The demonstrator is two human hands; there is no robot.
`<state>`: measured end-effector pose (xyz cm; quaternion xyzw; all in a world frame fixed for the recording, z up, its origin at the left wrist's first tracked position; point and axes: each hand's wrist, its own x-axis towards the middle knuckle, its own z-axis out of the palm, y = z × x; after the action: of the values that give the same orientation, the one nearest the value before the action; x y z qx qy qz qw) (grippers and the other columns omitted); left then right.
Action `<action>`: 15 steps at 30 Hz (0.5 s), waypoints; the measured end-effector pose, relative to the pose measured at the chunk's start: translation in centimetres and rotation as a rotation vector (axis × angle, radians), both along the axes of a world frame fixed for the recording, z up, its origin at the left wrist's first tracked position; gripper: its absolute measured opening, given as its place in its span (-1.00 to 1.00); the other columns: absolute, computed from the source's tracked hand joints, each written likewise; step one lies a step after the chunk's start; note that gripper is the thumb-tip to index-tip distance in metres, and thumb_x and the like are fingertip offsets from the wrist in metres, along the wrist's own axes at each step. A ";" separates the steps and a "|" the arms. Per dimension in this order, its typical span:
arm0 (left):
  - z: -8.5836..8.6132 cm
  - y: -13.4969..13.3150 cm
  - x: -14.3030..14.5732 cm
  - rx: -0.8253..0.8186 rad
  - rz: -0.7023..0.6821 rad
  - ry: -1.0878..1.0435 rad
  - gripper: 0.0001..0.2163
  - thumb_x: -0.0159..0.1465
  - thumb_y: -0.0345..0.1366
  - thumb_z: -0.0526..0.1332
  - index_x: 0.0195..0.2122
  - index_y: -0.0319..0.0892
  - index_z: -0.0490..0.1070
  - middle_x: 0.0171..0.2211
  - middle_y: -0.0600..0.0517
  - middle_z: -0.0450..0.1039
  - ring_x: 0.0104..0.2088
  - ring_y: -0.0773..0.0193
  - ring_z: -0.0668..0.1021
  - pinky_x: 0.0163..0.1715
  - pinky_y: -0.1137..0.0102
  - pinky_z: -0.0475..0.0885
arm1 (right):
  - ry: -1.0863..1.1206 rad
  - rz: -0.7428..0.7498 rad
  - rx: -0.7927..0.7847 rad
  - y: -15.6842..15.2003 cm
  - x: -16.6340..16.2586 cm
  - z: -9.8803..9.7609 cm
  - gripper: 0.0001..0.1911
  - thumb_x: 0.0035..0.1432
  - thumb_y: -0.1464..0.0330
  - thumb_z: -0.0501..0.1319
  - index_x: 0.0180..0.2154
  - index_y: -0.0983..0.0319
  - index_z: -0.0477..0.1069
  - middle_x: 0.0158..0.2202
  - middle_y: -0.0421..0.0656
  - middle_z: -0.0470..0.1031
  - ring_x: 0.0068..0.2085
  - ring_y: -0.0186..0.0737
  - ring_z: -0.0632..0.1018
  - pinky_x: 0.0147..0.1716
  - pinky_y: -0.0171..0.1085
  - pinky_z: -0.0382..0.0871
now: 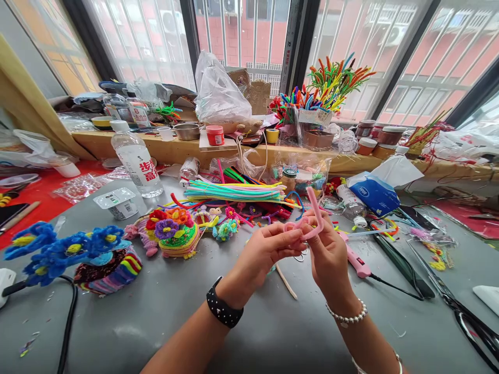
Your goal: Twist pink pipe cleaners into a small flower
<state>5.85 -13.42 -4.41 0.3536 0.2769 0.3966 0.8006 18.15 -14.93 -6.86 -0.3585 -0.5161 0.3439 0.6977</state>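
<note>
A pink pipe cleaner [318,221] is pinched between both hands above the grey table; one end is curled into small loops and the other bends upward. My left hand [275,246] grips the looped part between thumb and fingers. Opposite it, my right hand [326,249] is closed on the pipe cleaner near its bend, and some fingertips are hidden behind it. Below the hands lies a cream-coloured stick [286,283]. Just right of my right hand rests a pink corded tool [356,259]. Beyond the hands is a bundle of pastel pipe cleaners [234,191].
Blue fuzzy flowers [74,249] and a round flower-topped piece [175,236] stand at left. A water bottle [136,158] is behind them. Large scissors [454,301] lie at far right, near a blue tissue pack [374,192]. More pipe cleaners [335,83] fill a container on the sill.
</note>
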 end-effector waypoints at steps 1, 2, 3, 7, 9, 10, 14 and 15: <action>0.1 0.0 -0.1 0.022 0.011 0.006 -0.79 -0.09 -0.31 0.40 -0.45 -0.29 0.48 -0.54 0.06 0.47 -0.54 0.44 0.48 -0.43 0.51 0.38 | -0.007 0.017 0.002 0.0 0.1 0.0 -0.94 0.07 0.32 0.21 -0.41 0.12 0.47 -0.27 -0.17 0.24 -0.20 -0.23 0.33 -0.25 -0.26 0.29; 0.2 0.0 -0.2 0.049 0.021 0.018 -0.79 -0.09 -0.30 0.40 -0.45 -0.29 0.48 -0.54 0.06 0.46 -0.54 0.45 0.47 -0.42 0.51 0.37 | -0.008 0.047 -0.006 0.0 0.4 0.1 -0.94 0.06 0.32 0.21 -0.41 0.12 0.47 -0.26 -0.17 0.25 -0.19 -0.22 0.34 -0.24 -0.26 0.28; 0.3 0.1 -0.3 0.082 0.027 0.035 -0.78 -0.09 -0.29 0.39 -0.43 -0.29 0.49 -0.53 0.07 0.45 -0.54 0.46 0.46 -0.42 0.51 0.37 | -0.008 0.092 -0.026 0.1 0.6 0.1 -0.93 0.05 0.31 0.22 -0.42 0.12 0.47 -0.25 -0.16 0.26 -0.17 -0.21 0.34 -0.23 -0.24 0.28; 0.6 0.4 -0.8 0.215 -0.014 0.169 -0.80 -0.05 -0.29 0.38 -0.44 -0.29 0.49 -0.54 0.07 0.43 -0.52 0.45 0.44 -0.42 0.51 0.34 | -0.021 0.107 -0.082 0.3 1.5 0.5 -0.82 -0.01 0.23 0.25 -0.56 0.16 0.46 -0.27 -0.14 0.31 -0.12 -0.13 0.33 -0.16 -0.19 0.24; 0.8 0.5 -0.9 0.248 0.008 0.222 -0.80 -0.05 -0.26 0.37 -0.46 -0.29 0.48 -0.55 0.06 0.42 -0.51 0.43 0.44 -0.42 0.51 0.34 | -0.018 0.088 -0.146 0.4 1.5 0.8 -0.81 -0.04 0.23 0.28 -0.59 0.17 0.46 -0.29 -0.14 0.32 -0.13 -0.13 0.34 -0.14 -0.18 0.22; 0.8 0.5 -0.9 0.253 0.028 0.236 -0.79 -0.06 -0.25 0.37 -0.46 -0.29 0.49 -0.55 0.06 0.42 -0.51 0.42 0.44 -0.42 0.50 0.34 | -0.001 0.087 -0.180 0.3 1.4 0.9 -0.81 -0.05 0.24 0.28 -0.59 0.17 0.46 -0.28 -0.14 0.33 -0.13 -0.13 0.34 -0.13 -0.18 0.21; 0.9 0.4 -0.8 0.246 0.102 0.228 -0.78 -0.08 -0.23 0.38 -0.49 -0.27 0.48 -0.56 0.07 0.42 -0.50 0.41 0.44 -0.42 0.49 0.34 | 0.176 0.187 -0.307 0.2 1.0 1.2 -0.84 -0.11 0.27 0.31 -0.61 0.20 0.45 -0.23 -0.15 0.33 -0.15 -0.15 0.37 -0.17 -0.20 0.25; 0.9 0.4 -0.7 0.249 0.107 0.229 -0.79 -0.09 -0.23 0.38 -0.51 -0.27 0.48 -0.57 0.07 0.42 -0.51 0.41 0.43 -0.42 0.49 0.33 | 0.225 0.240 -0.343 0.2 0.9 1.2 -0.85 -0.12 0.28 0.31 -0.59 0.20 0.46 -0.23 -0.15 0.35 -0.17 -0.16 0.39 -0.19 -0.20 0.27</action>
<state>5.10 -12.99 -3.49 0.4777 0.3332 0.4272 0.6916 19.06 -14.72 -5.68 -0.3674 -0.4080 0.5450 0.6337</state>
